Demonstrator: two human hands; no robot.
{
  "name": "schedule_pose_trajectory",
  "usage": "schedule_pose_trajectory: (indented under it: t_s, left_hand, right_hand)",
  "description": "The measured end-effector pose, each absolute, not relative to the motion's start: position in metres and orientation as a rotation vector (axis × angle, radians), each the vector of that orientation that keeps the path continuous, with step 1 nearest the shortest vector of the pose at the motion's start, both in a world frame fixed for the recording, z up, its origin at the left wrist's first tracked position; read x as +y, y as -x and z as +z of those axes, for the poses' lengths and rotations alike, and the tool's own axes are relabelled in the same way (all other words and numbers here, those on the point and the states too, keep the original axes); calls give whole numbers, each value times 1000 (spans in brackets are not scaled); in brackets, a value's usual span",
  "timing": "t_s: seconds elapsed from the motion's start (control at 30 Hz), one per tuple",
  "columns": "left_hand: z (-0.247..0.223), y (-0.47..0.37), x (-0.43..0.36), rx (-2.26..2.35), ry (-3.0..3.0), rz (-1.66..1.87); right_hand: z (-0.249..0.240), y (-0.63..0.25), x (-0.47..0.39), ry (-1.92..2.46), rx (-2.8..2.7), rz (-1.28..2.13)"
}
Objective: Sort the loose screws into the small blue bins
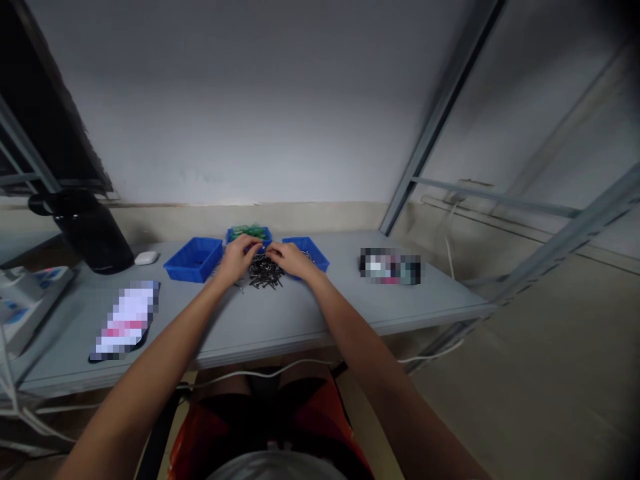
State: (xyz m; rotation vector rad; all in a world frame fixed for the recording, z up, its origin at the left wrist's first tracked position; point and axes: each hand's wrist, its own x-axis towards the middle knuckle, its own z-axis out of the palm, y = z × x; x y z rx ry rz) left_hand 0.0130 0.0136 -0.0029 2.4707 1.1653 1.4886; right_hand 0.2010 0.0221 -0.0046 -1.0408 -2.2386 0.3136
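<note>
A heap of small dark screws (266, 273) lies on the grey table, with a few silvery pieces at its left side. Over the heap's left part, my left hand (238, 259) is closed in a pinch, thumb against fingers. Facing it, my right hand (292, 260) also pinches, its fingertips close to the left ones. Whatever is between the fingertips is too small to name. Behind the hands stands a blue tray of green pieces (250, 231). A second blue tray (320, 257) with small metal pieces is partly hidden by my right hand.
To the left is another blue tray (187, 272). Farther left are a white case (147, 258), a black bottle (95, 233), a blurred phone (127, 317) and a power strip (37, 307). A pixelated object (390, 267) lies right. Metal posts (440, 113) rise beside the table.
</note>
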Motion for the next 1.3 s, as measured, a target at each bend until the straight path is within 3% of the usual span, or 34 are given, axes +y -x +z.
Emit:
schedule_pose_trajectory:
  t_s: [0.5,0.83,1.3]
  left_hand:
    - [-3,-6,17,1412,-2544,1289]
    - [-17,-12,21,1283,-2574,966]
    - [-1,-11,13,1287,-2468,1347]
  right_hand:
    - [1,-206,21,1050,-2073,284]
    - [1,-200,17,960,-2011,349]
    - [-4,-208,26,1066,-2166,360]
